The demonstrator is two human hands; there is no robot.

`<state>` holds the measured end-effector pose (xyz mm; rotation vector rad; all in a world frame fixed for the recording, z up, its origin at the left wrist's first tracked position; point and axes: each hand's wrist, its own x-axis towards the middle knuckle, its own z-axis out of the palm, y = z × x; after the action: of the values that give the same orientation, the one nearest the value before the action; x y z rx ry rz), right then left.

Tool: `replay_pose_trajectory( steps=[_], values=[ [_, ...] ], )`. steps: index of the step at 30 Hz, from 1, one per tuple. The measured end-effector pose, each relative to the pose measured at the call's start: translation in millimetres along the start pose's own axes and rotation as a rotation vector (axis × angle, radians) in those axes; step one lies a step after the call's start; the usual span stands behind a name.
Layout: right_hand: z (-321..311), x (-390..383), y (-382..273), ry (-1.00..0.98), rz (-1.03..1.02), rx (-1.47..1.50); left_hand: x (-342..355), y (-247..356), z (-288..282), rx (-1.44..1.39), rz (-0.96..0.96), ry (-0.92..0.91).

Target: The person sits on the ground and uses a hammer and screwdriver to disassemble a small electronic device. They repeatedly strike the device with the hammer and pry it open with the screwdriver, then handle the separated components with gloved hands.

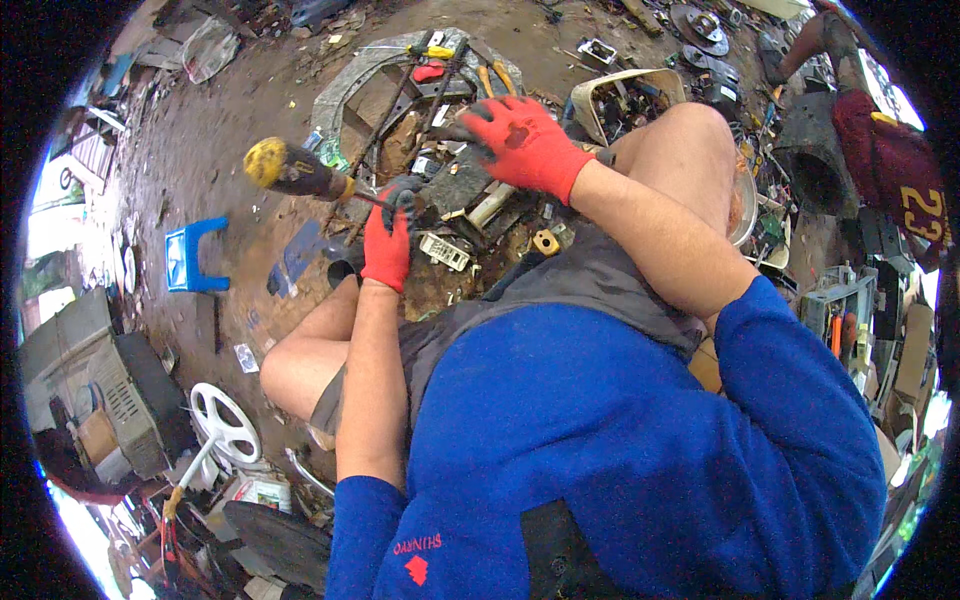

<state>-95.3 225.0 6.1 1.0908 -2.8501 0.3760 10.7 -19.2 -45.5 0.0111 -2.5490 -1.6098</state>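
Note:
My left hand [388,240], in a red glove with dark grey fingers, is closed around the shaft of a screwdriver [290,168]. Its yellow-and-black handle points up and to the left, away from the fingers. In a matching red glove, my right hand [525,145] hovers over the scrap pile with its fingers stretched out and apart; I see nothing in it. Below and between the hands lies a dark part with a pale metal bar [492,208]. Close by are a pale slotted piece [445,252] and a small yellow block [546,242].
Ahead, a grey angular ring [345,75] bears rusty rods and hand tools, among them orange-handled pliers [497,78]. A beige bin [668,80] of scrap stands beyond my right knee. Leftward are a blue stool [194,256] and a white wheel [226,424]. Another person's leg [838,55] shows top right.

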Motion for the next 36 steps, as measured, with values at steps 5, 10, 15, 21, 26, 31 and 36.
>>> replay_pose_trajectory(
  steps=[5, 10, 15, 21, 26, 31, 36],
  values=[
    [8.5, -2.4, -13.1, 0.177, 0.028, 0.292, 4.4, 2.7, 6.8, -0.028, 0.042, -0.032],
    [-58.9, -1.3, -75.6, -0.015, -0.091, 1.613, 2.5, -53.8, 0.5, 0.124, 0.008, -0.071],
    [-83.7, -4.5, -85.8, 0.041, -0.055, 1.572, -2.9, -33.2, 3.2, 0.634, 0.238, -0.208],
    [-67.4, -12.6, -49.6, 0.185, 0.032, 1.461, 7.4, 1.6, 11.3, 0.793, 0.052, -0.255],
    [-46.5, -37.2, -1.8, 0.243, 0.408, 1.381, -0.1, -10.7, 13.3, 0.678, 0.047, -0.126],
    [-10.6, -29.5, 26.4, 0.382, 0.324, 1.808, -1.1, -18.9, 16.0, 0.585, -0.007, -0.075],
    [-10.2, -23.1, 29.6, 0.416, 0.109, 1.873, 0.5, -18.0, 11.2, 0.513, -0.018, -0.081]
  ],
)
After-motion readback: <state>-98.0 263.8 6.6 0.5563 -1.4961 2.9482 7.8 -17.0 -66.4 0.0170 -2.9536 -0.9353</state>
